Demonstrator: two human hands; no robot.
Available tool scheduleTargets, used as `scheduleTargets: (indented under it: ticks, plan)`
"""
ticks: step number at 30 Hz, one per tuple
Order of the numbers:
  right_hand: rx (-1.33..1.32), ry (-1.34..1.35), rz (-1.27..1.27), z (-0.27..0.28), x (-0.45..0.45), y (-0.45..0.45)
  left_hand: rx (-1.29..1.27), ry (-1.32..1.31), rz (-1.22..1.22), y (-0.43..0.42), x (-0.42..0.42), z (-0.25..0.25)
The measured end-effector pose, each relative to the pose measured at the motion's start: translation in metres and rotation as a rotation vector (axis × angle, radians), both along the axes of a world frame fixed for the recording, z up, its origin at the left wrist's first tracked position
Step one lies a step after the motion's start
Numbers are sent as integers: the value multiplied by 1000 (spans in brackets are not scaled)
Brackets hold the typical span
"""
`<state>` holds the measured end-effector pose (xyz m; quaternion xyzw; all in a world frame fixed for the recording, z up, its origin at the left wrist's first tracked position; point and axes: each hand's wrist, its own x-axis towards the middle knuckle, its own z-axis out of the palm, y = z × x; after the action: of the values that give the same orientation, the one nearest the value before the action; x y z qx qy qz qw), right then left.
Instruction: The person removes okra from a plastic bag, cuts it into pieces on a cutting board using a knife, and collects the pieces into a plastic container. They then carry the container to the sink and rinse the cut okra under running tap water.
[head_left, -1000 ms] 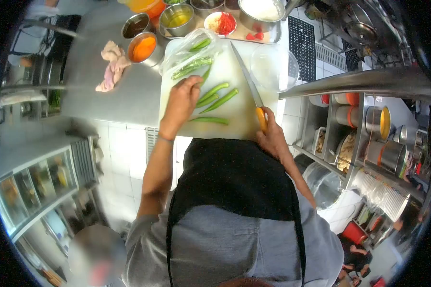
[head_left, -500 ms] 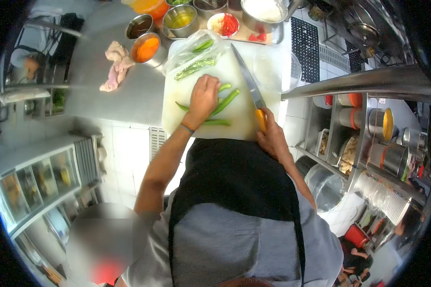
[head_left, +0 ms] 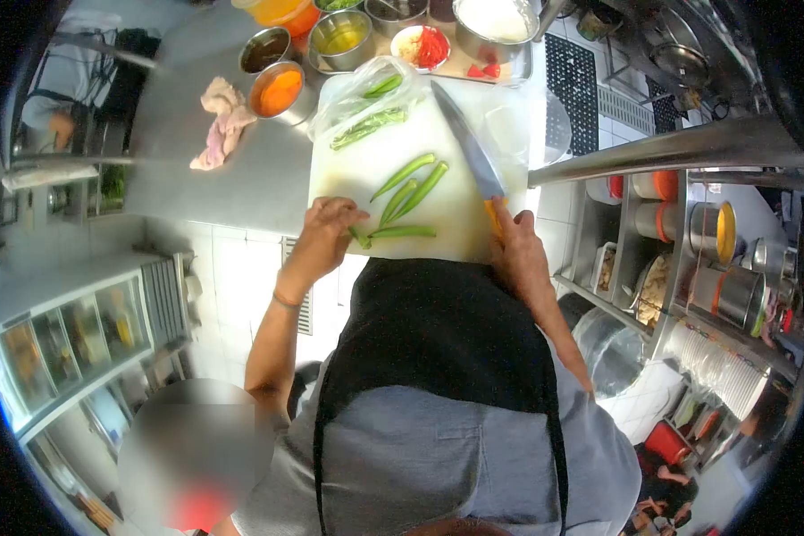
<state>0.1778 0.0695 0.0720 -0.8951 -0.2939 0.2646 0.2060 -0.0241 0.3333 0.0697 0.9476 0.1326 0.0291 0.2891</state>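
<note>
My left hand (head_left: 329, 234) is at the near left edge of the white cutting board (head_left: 339, 179), its fingers closed around an okra pod (head_left: 360, 238) whose tip points at the board. Several okra pods (head_left: 425, 193) lie loose on the board, just right of that hand. My right hand (head_left: 521, 247) grips the yellow handle of a large knife (head_left: 472, 147); its blade rests along the board's right side, tip pointing away from me. Toward the board's far left lies a clear plastic bag (head_left: 400, 82) with more green pods in and beside it.
Raw chicken (head_left: 221, 125) lies on the steel counter (head_left: 170, 188) at left. Metal containers, one with orange contents (head_left: 280, 89), stand behind the board. A tray (head_left: 509, 76) holds a bowl of red strips (head_left: 420, 48). Along the right runs a metal rail (head_left: 652, 152).
My left hand has moved from the middle of the board toward me and left, drawing an okra pod along. My right hand with the knife has shifted slightly right.
</note>
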Motion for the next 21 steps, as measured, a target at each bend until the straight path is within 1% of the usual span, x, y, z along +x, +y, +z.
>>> scheduleTargets:
  ticks: [2,3,4,5,6,7,8,9,10,11,12,13,14,15,17,18,21]
  plan:
    - [42,-297,132,-8,2,-4,2,-29,19,0,-4,-18]
    - [37,-301,131,-11,3,-3,4,-58,38,0,-5,-25]
    - [87,-392,188,-15,5,0,0,-63,39,-2,-4,-24]
    - [140,-486,244,-16,8,5,11,-90,112,-1,-2,-22]
    - [141,-496,243,-14,9,11,23,-118,183,1,2,-17]
    - [246,-466,272,-10,8,17,22,-122,184,3,9,-11]
    - [348,-431,306,-7,6,23,44,-187,207,6,23,-4]
    - [347,-430,316,-7,5,29,66,-252,233,7,36,3]
    - [407,-389,329,-8,5,36,35,-291,221,6,50,8]
    - [468,-349,340,-9,7,44,35,-296,232,4,61,0]
    - [469,-352,349,-12,11,52,-17,-272,243,2,70,-13]
    - [524,-379,353,-18,17,61,-68,-249,250,2,77,-24]
    - [581,-406,353,-23,23,70,-66,-237,172,2,81,-29]
    - [585,-413,347,-32,30,77,-60,-242,164,1,83,-32]
    - [704,-362,408,-44,37,85,29,-427,95,-6,83,-34]
    - [700,-366,397,-48,38,84,-16,-342,63,-5,78,-39]
    - [685,-300,419,-49,37,83,-4,-302,64,-3,75,-43]
